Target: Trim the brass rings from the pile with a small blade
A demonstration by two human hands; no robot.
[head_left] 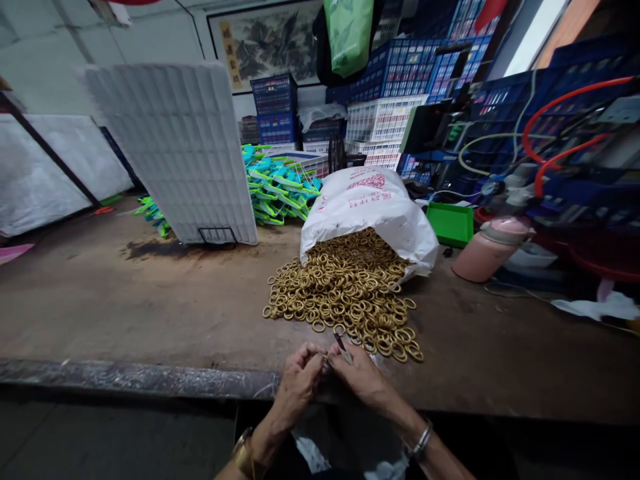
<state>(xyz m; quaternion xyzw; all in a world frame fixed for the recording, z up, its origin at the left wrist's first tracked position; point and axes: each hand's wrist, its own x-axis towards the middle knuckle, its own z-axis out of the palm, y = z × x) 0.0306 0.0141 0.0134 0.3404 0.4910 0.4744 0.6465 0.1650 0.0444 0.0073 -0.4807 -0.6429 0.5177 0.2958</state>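
Left hand (303, 370) is pinching what looks like a gold ring (325, 358), fingertips closed; right hand (361, 375) is meeting it there, closed around a small knife-like tool (343, 348), long axis slanting forward-left. Can't tell the pinched piece's tilt. Loose gold ring pile (345, 293) is lying just beyond both on the worktop (150, 313), nearer the right.

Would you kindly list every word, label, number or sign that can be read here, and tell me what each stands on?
No text reads clearly enough to quote.
White sack: red characters, too blurred to read for certain.
Framed picture: dark characters on its yellow panel, too blurred.
Blue crates: yellow marks, too small to tell.
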